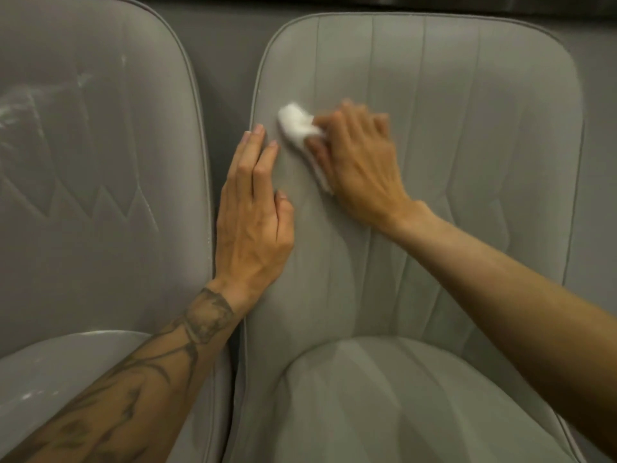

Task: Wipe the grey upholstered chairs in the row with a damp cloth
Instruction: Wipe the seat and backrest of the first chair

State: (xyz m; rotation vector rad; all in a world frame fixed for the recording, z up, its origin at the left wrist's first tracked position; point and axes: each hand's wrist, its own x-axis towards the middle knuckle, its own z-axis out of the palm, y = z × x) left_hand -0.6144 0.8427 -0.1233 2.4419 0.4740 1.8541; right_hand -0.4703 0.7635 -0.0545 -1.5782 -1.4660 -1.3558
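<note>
Tattooed forearm (133,389) is crossing low, its left hand (253,225) lying flat and outstretched on the chair (467,145) back. Right hand (360,168) is gripping a cloth (295,123), pressing it there.

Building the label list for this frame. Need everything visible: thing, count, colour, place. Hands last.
left chair: 1, grey, left half of view, whitish streaks on its backrest
right chair: 1, grey, centre and right
cloth: 1, white, on the right chair's backrest near its left edge
left hand: 1, fingers straight, flat on the right chair's left edge; forearm tattooed
right hand: 1, blurred, holds the cloth against the backrest
</note>
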